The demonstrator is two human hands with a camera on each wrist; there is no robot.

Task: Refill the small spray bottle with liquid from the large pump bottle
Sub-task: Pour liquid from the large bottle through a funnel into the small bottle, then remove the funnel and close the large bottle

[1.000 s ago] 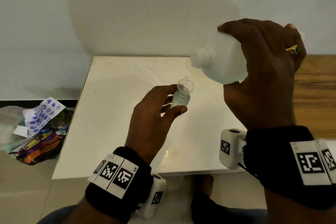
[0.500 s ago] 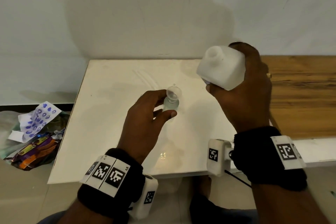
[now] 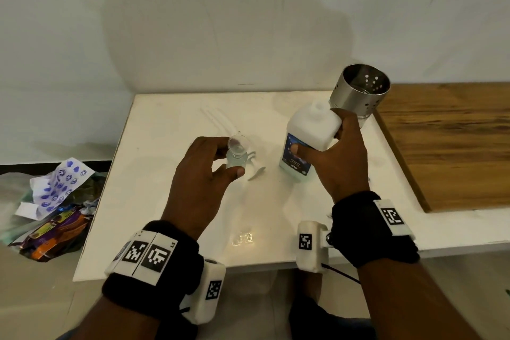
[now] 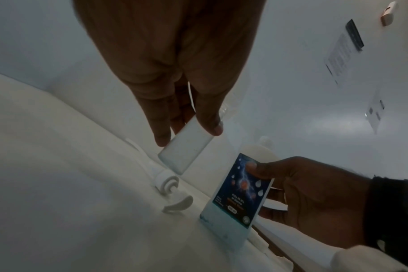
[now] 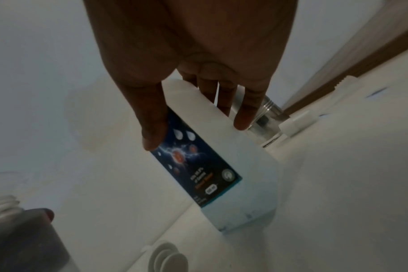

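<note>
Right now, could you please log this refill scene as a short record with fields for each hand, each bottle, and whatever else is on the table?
left hand: grips the small spray bottle
small spray bottle: open neck, small clear funnel seated in it, held above the white table
right hand: grips the large pump bottle
large pump bottle: pump off, mouth open, roughly upright, base at the table
pump head: lies on the table between the bottles
metal holder: perforated, behind the large pump bottle
</note>
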